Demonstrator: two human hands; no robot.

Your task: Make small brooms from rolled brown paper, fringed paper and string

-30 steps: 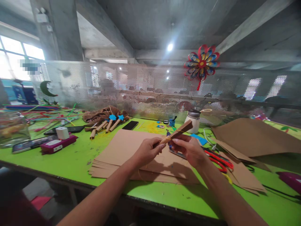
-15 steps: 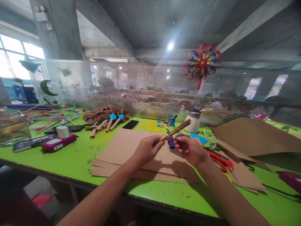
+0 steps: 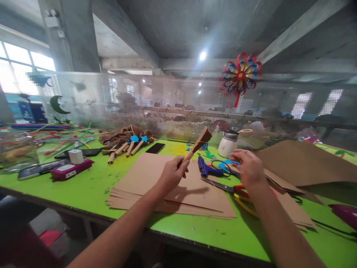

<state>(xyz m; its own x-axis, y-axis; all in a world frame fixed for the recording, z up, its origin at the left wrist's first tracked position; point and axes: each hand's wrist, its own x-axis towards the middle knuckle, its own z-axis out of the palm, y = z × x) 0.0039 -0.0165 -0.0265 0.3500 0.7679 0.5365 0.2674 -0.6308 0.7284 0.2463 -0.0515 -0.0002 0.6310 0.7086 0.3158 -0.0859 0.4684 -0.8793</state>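
Note:
My left hand [image 3: 173, 174] is closed around the rolled handle of a brown paper bundle [image 3: 203, 138]. The bundle's pleated end points up and to the right, with yellow thread wound around it. My right hand [image 3: 249, 168] holds nothing that I can see; its fingers are curled but apart beside a blue paper piece [image 3: 226, 163], and contact is unclear. Below it lie scissors [image 3: 223, 185] with red handles, partly hidden by the forearm. A blue glue gun [image 3: 205, 168] lies left of that hand, on the edge of stacked brown paper sheets [image 3: 156, 175].
Finished brown paper bundles [image 3: 129, 143] with blue flower shapes lie at the back left. A phone [image 3: 155, 148], a white jar [image 3: 228, 144] and a purple power strip [image 3: 71, 170] stand around. Large brown paper [image 3: 301, 163] lies right. A perforated screen [image 3: 173, 100] borders the table.
My right hand has let go of the yellow thread and moved right to the blue paper. My left hand has turned the bundle more upright. The glue gun and scissors have come into view.

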